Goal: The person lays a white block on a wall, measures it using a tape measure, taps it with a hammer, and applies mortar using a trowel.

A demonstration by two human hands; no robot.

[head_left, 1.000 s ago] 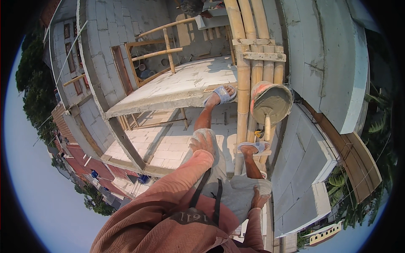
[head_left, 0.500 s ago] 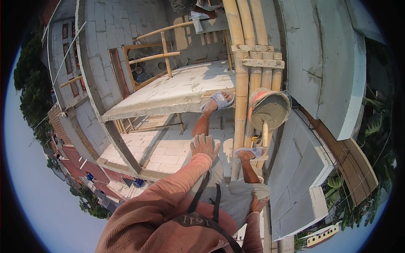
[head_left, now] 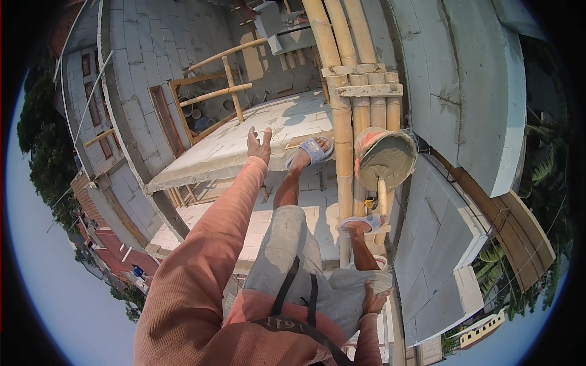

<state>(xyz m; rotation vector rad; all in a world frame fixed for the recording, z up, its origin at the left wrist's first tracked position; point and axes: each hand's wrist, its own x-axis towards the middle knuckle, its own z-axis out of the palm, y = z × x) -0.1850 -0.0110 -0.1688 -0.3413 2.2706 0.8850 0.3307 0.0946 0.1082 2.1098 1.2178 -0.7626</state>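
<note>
My left hand [head_left: 259, 145] is stretched out in front of me with its fingers apart, holding nothing, above a pale concrete slab [head_left: 244, 140]. My right hand [head_left: 373, 300] rests low on my right thigh, against my grey shorts [head_left: 293, 256]. My left sandal [head_left: 316, 150] stands at the slab's edge. My right sandal [head_left: 361, 224] stands on the bamboo scaffold poles [head_left: 342, 116]. An orange bucket [head_left: 384, 157] full of grey mortar hangs on the poles beside my right foot.
A grey block wall [head_left: 464, 85] rises to the right of the poles. A bamboo railing [head_left: 213, 91] runs along the far side of the slab. Far below lie red roofs [head_left: 110, 250] and trees [head_left: 43, 140].
My left arm has stretched forward, carrying the hand from near my knee out toward the slab. The view has tilted and my legs show more fully.
</note>
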